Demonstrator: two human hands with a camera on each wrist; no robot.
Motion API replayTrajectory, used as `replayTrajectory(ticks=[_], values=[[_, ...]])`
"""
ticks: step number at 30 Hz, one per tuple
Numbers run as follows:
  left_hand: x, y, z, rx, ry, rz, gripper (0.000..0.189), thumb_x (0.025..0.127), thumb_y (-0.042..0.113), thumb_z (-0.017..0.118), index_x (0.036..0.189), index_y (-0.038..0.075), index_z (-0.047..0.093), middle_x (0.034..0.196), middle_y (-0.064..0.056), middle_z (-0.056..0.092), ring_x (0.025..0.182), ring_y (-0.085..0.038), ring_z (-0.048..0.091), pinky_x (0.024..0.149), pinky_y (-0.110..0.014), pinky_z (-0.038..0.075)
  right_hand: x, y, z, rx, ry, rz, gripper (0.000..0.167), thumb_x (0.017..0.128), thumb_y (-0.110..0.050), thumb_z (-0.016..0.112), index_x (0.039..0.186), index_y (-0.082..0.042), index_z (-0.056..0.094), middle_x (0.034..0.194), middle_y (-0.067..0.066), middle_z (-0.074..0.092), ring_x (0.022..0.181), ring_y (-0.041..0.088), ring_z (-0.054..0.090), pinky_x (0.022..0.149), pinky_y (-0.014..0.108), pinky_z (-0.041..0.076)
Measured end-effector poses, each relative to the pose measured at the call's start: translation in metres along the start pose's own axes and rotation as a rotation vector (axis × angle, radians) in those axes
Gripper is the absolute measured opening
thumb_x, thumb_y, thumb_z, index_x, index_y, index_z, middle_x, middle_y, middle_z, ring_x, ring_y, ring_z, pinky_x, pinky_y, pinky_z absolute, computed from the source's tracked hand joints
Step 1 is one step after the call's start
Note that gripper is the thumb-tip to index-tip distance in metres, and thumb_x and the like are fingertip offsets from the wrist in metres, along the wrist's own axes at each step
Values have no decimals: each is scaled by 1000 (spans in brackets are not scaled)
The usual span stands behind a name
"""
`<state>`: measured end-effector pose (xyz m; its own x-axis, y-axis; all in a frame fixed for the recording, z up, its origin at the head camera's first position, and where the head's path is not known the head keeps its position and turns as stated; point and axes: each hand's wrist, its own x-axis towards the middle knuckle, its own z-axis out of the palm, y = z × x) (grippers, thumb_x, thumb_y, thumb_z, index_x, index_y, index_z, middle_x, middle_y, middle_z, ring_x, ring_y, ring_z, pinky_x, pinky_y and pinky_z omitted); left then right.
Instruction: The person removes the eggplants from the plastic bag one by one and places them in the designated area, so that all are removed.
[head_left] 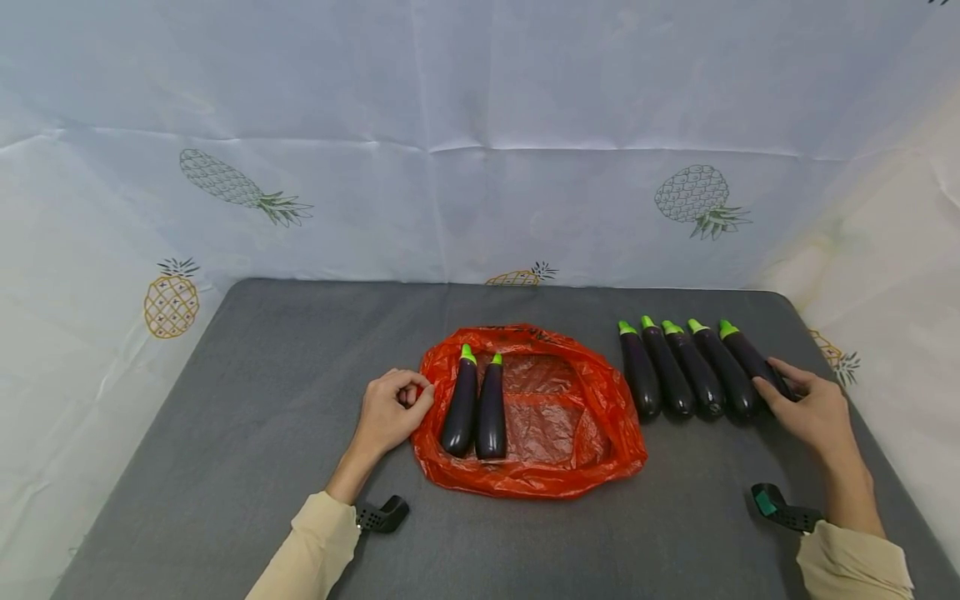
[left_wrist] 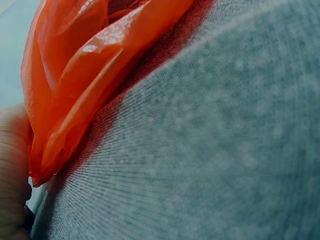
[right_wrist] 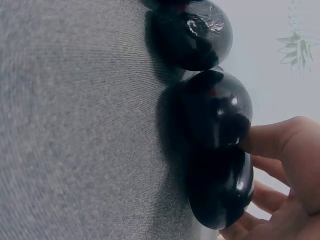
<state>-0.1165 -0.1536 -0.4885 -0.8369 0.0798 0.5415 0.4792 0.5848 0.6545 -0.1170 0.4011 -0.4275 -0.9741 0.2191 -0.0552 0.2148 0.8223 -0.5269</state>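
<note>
A red plastic bag (head_left: 525, 483) lies spread on the grey table with its mouth facing up. Two dark purple eggplants with green caps, a left one (head_left: 460, 408) and a right one (head_left: 492, 412), rest side by side in its left part. My left hand (head_left: 393, 408) pinches the bag's left edge, and the gathered red plastic (left_wrist: 90, 75) rises from the fingers in the left wrist view. At the right, my right hand (head_left: 813, 412) grips the lower end of the rightmost eggplant (head_left: 746, 352), thumb on one side and fingers on the other.
Several more eggplants (head_left: 637, 371) stand in a close row between the bag and my right hand, caps toward the far edge. A white cloth (head_left: 450, 208) printed with pineapples hangs behind the table (head_left: 315, 333) and at its sides.
</note>
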Motion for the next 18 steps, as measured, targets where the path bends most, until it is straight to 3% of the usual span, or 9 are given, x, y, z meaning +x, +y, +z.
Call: replayTrajectory(ticks=[2,5,9,13,16,18], values=[[0,0,0,0,-1,-1,15,80,3,78,73,12,67,58,4,48,57,-4,40,56,-22,36,0,1,0,-5,-1,0,61,103,-35,54,148,4,46,130,53,47,77,29,54,51,32,34],[0,0,0,-1,-1,1,15,80,2,78,73,11,67,58,4,48,57,-4,40,56,-22,36,1,1,-1,-6,0,2,61,102,-35,55,148,4,46,130,53,47,76,27,54,52,31,34],[0,0,0,-1,1,6,15,79,2,78,73,11,67,58,4,48,57,-4,40,55,-22,36,0,0,-1,-5,8,1,60,102,-34,54,147,4,47,131,53,47,84,36,57,53,30,34],[0,0,0,-1,1,3,15,79,2,78,73,11,67,58,4,48,57,-4,40,55,-22,36,0,0,-1,-6,7,-18,57,103,-33,53,147,4,48,131,51,48,76,24,52,54,29,34],[1,0,0,-2,-1,-2,16,80,3,78,73,12,67,58,4,48,57,-4,40,55,-21,36,0,0,-1,-17,1,-50,55,104,-30,51,146,6,48,131,51,48,79,24,53,55,28,34],[1,0,0,-3,-2,-4,16,80,3,78,73,12,67,58,4,48,57,-5,41,56,-21,36,0,0,-1,-14,-9,-59,55,105,-30,50,147,6,47,133,52,46,86,36,58,56,27,35]])
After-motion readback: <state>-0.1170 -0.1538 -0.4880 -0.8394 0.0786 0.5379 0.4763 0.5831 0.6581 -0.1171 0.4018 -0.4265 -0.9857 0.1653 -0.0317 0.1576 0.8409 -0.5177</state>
